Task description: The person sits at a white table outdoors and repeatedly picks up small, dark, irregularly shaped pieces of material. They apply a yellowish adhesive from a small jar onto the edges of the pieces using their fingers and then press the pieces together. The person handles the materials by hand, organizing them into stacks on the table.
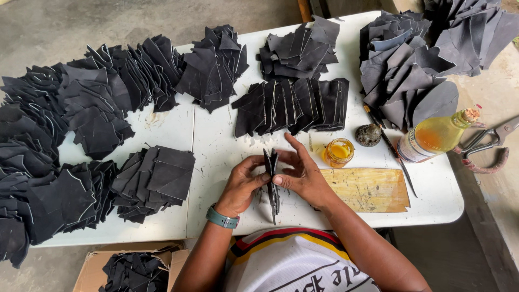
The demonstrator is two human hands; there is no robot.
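Both hands at mid-worktop, front edge. Left hand (244,181) and right hand (303,176) each clenched on a thin stack of black cut leather pieces (272,181), held on edge between the fingertips, its lower end touching the white worktop (216,151).

Just beyond: a neat fanned row of black pieces (292,105). Many larger heaps of black leather cut-outs (92,103) ring the worktop, looser. Judged: only the small row looks finished; most remains.

Right of the hands: small open jar of amber glue (339,152), yellow-stained board (370,189), amber bottle (435,135), thin brush (390,146).
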